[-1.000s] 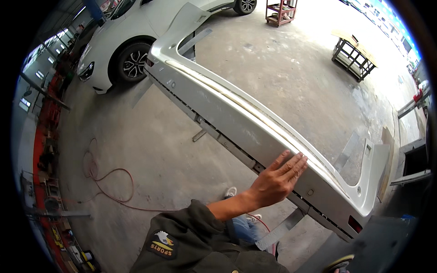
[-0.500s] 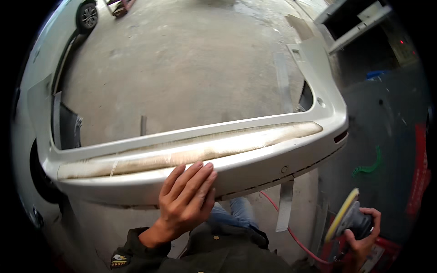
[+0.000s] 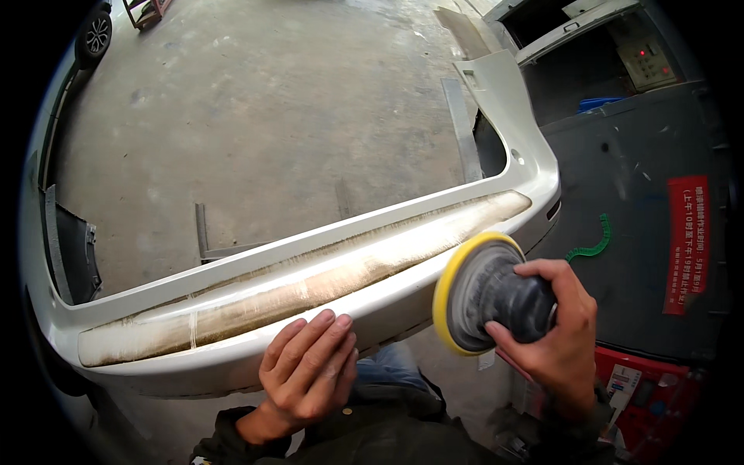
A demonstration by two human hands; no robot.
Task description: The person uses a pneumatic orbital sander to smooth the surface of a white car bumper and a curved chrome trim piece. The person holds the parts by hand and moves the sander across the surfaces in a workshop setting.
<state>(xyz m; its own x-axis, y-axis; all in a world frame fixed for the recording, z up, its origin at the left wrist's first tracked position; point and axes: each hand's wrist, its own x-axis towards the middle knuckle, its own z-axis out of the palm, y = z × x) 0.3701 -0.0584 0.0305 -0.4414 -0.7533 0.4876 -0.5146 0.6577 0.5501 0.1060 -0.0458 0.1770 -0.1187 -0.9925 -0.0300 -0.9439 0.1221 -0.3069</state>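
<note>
A white car bumper [image 3: 532,141] spans the view, with a long recessed strip [image 3: 262,281] along its top that looks scuffed and stained. My left hand [image 3: 304,373] rests open, fingertips against the bumper's near face just below that strip. My right hand [image 3: 556,343] grips a round black power sander [image 3: 521,298] with a grey pad edged in yellow. The sander is tilted on edge, over or beside the bumper's near side, right of my left hand; whether it touches the bumper is unclear. My legs [image 3: 387,370] show below, in blue jeans.
A dark panel [image 3: 620,170] at right bears a red sign [image 3: 687,244] and a green curved strip [image 3: 589,240]. Behind it are a blue object [image 3: 598,104] and a control box [image 3: 649,62]. A car wheel [image 3: 96,35] and a red cart [image 3: 147,12] stand upper left on concrete floor [image 3: 256,116].
My view has swung right, so the bumper now lies across it. The sander has risen from the lower right toward the bumper. My left hand remains against the bumper.
</note>
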